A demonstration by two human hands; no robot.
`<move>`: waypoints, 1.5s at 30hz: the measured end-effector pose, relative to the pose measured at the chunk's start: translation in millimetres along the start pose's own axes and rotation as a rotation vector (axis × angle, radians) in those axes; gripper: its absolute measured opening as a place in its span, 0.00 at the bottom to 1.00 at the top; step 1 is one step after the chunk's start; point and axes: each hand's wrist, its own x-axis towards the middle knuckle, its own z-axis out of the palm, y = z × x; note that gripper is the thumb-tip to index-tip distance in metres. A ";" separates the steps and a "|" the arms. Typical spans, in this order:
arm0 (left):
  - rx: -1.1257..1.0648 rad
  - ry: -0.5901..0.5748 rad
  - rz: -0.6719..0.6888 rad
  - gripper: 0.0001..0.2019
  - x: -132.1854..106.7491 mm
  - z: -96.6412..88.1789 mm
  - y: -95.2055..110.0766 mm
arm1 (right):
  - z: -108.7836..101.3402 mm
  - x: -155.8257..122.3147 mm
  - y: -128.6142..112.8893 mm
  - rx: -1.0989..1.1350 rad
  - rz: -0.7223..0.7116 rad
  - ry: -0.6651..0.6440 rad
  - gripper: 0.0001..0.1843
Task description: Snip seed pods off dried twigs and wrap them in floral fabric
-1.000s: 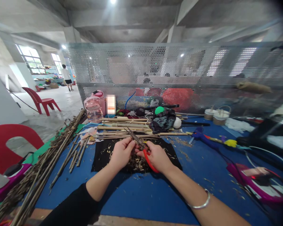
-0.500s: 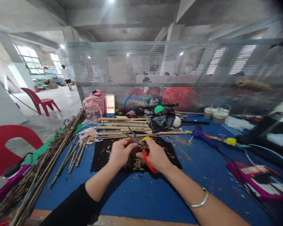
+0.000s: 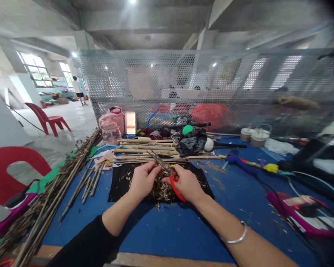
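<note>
Scissors (image 3: 160,162) with one red and one yellow handle are in my right hand (image 3: 187,184). Their blades lie nearly together, pointing up and to the left. My left hand (image 3: 143,180) is closed in a pinch beside the blades; whatever is between its fingertips is too small to make out. Beneath both hands, a heap of dry brown plant bits (image 3: 161,191) sits on a black cloth (image 3: 118,185). The cloth is spread on the blue table cover (image 3: 156,233).
Long dry stalks (image 3: 52,193) are bundled along the left edge, with short cut sticks (image 3: 89,185) beside them. Bamboo sticks (image 3: 144,147) lie behind the cloth. A pink transparent bag (image 3: 110,128) stands at the back. Purple power strips (image 3: 303,218) flank the work area; a mesh panel (image 3: 156,79) rises behind.
The scissor blades have come closer together, and the yellow handle has drawn in toward the red one. Both hands stay in nearly the same place.
</note>
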 end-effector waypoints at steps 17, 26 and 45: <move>-0.148 0.059 -0.071 0.09 1.6 0.5 0.8 | 1.5 1.5 0.7 0.100 -0.147 0.012 0.15; -0.284 0.000 -0.125 0.13 -0.8 5.8 2.0 | 6.4 0.9 -2.4 0.131 -0.142 0.042 0.17; -0.279 0.044 -0.124 0.13 -1.2 5.3 2.7 | 1.7 1.5 -0.6 0.048 -0.004 0.014 0.17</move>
